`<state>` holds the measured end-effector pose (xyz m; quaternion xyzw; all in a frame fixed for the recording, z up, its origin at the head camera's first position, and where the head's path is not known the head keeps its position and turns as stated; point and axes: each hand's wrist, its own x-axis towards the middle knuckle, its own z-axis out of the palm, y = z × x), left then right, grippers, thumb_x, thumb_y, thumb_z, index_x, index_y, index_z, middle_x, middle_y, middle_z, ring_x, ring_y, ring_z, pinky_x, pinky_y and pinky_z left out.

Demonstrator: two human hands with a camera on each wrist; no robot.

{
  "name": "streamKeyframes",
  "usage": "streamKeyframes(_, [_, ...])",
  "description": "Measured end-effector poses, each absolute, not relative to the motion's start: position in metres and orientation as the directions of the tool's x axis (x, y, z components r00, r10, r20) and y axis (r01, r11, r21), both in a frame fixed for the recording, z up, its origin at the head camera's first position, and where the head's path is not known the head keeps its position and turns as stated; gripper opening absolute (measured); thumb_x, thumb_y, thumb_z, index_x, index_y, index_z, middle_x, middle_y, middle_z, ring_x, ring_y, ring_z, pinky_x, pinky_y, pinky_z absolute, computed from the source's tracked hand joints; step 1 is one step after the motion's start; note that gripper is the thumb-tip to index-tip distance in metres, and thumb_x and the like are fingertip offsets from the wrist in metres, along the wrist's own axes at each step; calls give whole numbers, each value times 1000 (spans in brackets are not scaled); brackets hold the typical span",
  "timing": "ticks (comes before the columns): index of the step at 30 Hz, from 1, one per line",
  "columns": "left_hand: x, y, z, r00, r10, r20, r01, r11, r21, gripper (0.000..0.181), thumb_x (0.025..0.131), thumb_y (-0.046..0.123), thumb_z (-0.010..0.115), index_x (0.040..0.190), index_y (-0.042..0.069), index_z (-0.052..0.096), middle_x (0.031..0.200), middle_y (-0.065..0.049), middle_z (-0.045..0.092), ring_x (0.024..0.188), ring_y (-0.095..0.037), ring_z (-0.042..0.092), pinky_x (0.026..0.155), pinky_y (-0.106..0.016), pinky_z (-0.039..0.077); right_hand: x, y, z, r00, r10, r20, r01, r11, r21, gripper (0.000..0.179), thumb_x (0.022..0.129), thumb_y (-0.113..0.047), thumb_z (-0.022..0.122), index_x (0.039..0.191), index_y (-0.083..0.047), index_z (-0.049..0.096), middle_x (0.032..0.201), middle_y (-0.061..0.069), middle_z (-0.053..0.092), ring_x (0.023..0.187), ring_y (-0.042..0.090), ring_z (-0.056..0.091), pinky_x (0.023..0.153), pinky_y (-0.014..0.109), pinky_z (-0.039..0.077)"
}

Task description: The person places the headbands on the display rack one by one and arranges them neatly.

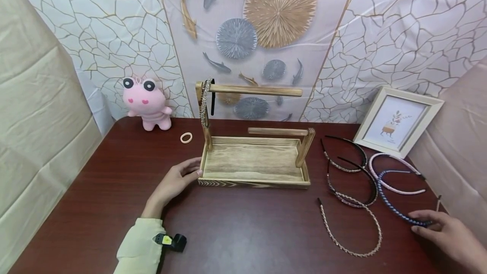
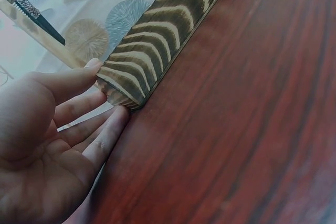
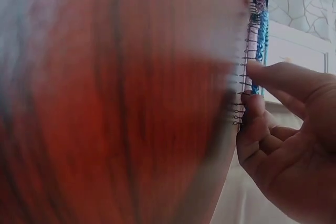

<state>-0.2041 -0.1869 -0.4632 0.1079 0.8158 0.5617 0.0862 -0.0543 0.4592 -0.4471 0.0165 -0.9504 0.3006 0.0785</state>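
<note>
A wooden headband stand [image 1: 255,183] has a tray base, a tall post with a high bar and a short post with a low bar. A glittery headband [image 1: 204,102] hangs over the high bar near its post. My left hand [image 1: 179,181] holds the tray's left front corner, thumb at the rim and fingers against the end wall [image 2: 128,85]. At the right, my right hand [image 1: 445,231] pinches one end of a blue braided headband [image 1: 392,206] between thumb and fingers. The blue band [image 3: 261,40] shows edge-on in the right wrist view.
A pink headband [image 1: 399,190], two dark glittery headbands [image 1: 344,168] and a gold braided headband [image 1: 351,252] lie nearby. A picture frame [image 1: 399,119] stands behind them. A pink plush toy [image 1: 147,102] and a small ring [image 1: 186,138] are at the back left.
</note>
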Motion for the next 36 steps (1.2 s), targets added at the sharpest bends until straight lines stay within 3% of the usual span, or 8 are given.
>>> streamKeyframes(8, [-206,-187,-463,-962,272,-27,76,362,929,50,98,21,65,145,11,51,133,-16,62,125,-27,57,97,-36,47,-58,457,-444,-994,28,108,-22,901,-433,11,83,1,75,90,0,68,71,-20,60,60,-8,52,56,18,37])
streamKeyframes(21, [-204,-187,-462,-963,268,-17,81,350,933,50,97,20,65,144,9,51,132,-17,63,123,-27,59,92,-26,48,-53,455,-438,-969,73,237,-30,913,-406,4,89,-7,71,85,-8,70,61,-22,59,61,-14,50,61,12,30])
streamKeyframes(24, [-204,-187,-463,-963,268,-17,80,348,934,50,97,20,65,144,10,51,132,-16,62,124,-27,58,93,-26,48,-53,452,-436,-949,84,303,-71,882,-467,10,89,-4,70,84,-11,69,61,-29,58,60,-18,51,63,8,30])
streamKeyframes(30, [-204,-187,-463,-965,262,-27,65,339,938,49,97,19,65,143,9,52,132,-16,62,124,-27,58,92,-25,48,-58,450,-432,-911,78,406,-221,738,-638,57,88,15,60,86,-42,64,69,-36,60,59,-18,57,57,3,40])
streamKeyframes(36, [-204,-188,-463,-964,266,-17,78,344,936,50,97,20,65,143,7,51,132,-17,62,124,-28,58,93,-27,48,-61,445,-421,-898,193,395,-209,602,-771,60,90,16,53,91,-43,63,69,-30,64,57,-12,61,53,6,44])
